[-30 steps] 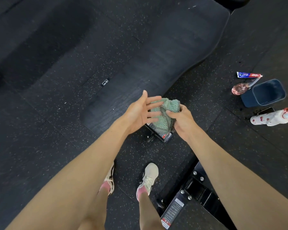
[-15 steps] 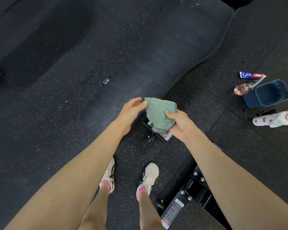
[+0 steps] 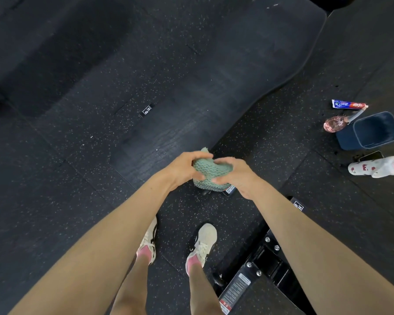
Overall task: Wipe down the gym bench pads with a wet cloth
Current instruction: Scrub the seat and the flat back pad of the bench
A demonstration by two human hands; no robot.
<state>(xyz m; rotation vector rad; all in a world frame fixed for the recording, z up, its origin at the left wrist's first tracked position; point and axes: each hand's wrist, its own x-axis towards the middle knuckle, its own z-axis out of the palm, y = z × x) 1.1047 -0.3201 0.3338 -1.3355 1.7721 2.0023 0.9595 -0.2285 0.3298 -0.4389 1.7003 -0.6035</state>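
2 cream lace-up trainers [image 3: 205, 239] with black trim, pink socks [image 3: 192, 263]; arms [image 3: 100, 246] and legs [image 3: 200, 292] bare.

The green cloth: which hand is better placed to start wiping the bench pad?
Probably the left hand: both grip the cloth, but the left is nearer the bench pad; the right hand is over the floor.
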